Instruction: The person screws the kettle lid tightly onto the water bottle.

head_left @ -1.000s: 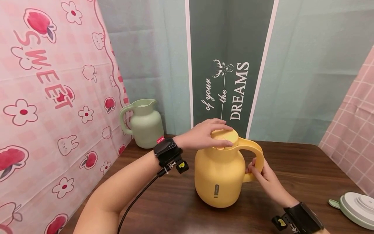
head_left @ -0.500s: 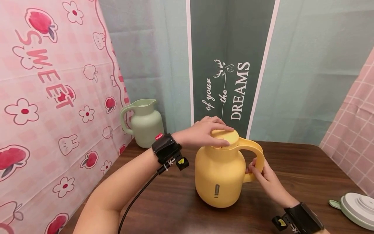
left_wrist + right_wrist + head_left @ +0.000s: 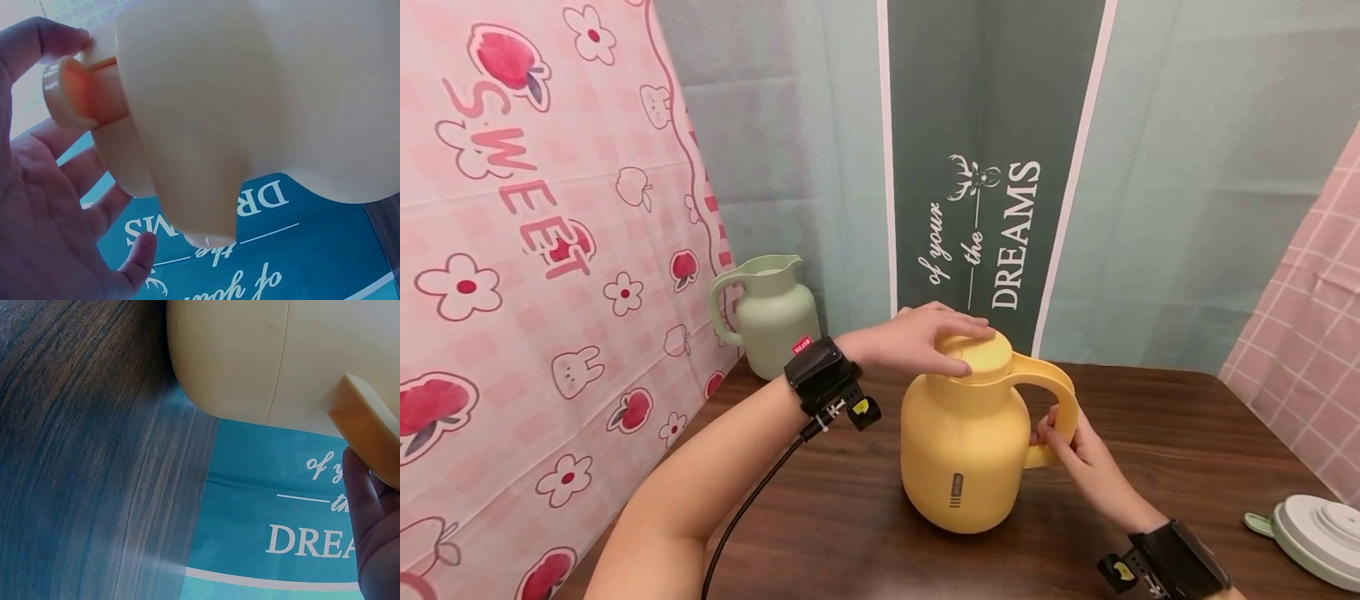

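Observation:
A yellow jug (image 3: 966, 450) stands upright on the wooden table, its handle to the right. My left hand (image 3: 910, 340) grips the yellow lid (image 3: 991, 357) on top from the left. Its thumb is on the near side and its fingers on the far side. In the left wrist view a curved tab (image 3: 59, 94) sticks out of the lid, between the thumb (image 3: 59, 37) and the other fingers. My right hand (image 3: 1093, 467) holds the lower part of the jug's handle (image 3: 1048, 377); some of its fingers are hidden behind it.
At the back left stands a pale green jug (image 3: 775, 321) with an open top. A white and green lid (image 3: 1318, 533) lies at the right edge of the table (image 3: 820, 517). Patterned cloths hang behind and on both sides. A black cable (image 3: 741, 521) runs from the left wrist.
My left thumb has shifted left along the lid's near edge, and the left wrist has moved slightly left and up. The jug and my right hand stay put.

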A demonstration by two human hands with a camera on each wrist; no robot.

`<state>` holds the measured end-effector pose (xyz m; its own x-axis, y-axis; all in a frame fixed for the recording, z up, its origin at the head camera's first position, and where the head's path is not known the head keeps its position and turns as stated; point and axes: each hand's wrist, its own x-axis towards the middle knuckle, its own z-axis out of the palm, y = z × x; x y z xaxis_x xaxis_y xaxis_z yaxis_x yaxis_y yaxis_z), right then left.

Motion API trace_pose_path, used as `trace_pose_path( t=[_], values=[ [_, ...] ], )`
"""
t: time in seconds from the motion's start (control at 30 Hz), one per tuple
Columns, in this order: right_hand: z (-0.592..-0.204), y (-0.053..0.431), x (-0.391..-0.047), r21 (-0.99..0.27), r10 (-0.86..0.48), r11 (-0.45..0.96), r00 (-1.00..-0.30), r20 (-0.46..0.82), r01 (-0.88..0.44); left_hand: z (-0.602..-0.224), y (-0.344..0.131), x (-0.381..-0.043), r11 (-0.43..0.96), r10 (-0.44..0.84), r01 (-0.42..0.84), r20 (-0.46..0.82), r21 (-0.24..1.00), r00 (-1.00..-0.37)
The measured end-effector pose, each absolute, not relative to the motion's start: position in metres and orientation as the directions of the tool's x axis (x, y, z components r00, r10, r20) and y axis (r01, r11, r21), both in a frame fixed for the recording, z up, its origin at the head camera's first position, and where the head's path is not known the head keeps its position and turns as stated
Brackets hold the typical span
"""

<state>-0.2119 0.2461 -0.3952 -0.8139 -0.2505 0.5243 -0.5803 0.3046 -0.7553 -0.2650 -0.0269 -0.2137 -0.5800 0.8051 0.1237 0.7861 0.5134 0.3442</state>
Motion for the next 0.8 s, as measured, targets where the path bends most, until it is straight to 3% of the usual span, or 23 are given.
trace_pose_path(
  t=[0.23, 0.63, 0.8],
  values=[
    [-0.396, 0.247, -0.212, -0.763, -0.252, 0.297, -0.818, 0.517, -0.574, -0.212, -0.025, -0.267, 0.497, 0.824, 0.817, 0.135, 0.292, -0.550],
    [-0.395, 0.246, -0.212, -0.759, -0.255, 0.280, -0.808, 0.531, -0.588, -0.217, -0.026, -0.271, 0.426, 0.845, 0.829, 0.169, 0.363, -0.508],
    [-0.396, 0.247, -0.212, -0.751, -0.253, 0.275, -0.799, 0.546, -0.600, -0.223, -0.018, -0.261, 0.499, 0.787, 0.825, 0.259, 0.265, -0.559]
  ],
)
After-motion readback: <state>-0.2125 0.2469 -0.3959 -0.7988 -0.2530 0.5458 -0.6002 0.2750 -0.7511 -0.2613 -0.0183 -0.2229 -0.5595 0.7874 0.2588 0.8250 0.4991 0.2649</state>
